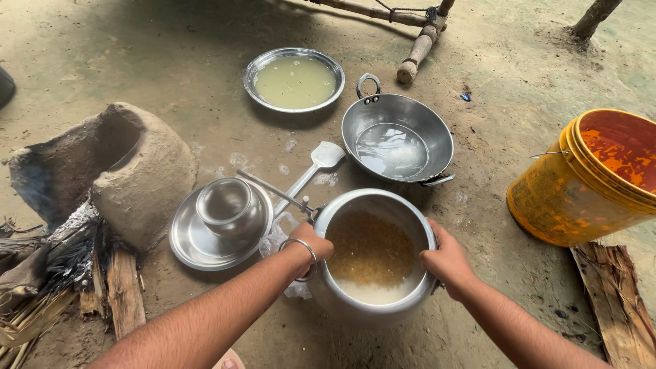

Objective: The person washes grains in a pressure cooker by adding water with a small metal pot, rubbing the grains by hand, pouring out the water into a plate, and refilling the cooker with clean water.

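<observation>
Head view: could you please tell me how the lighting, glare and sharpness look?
Head view: soft, even daylight with faint shadows; bright glare on the steel wok and on the pot both hands grip; everything sharp; slight wide-angle stretch at the edges, seen on the orange bucket.

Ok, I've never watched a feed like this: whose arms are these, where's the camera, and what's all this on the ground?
There is one picture, from a camera on the person's head looking down, so the bare arms are their own. The left hand and right hand grip opposite sides of the rim of a metal pot holding brownish grains in cloudy water. On the dirt ground lie a plate with a small metal pot on it, a spatula, a wok with a little water, a dish of cloudy liquid, an orange bucket and a clay stove with firewood.
</observation>
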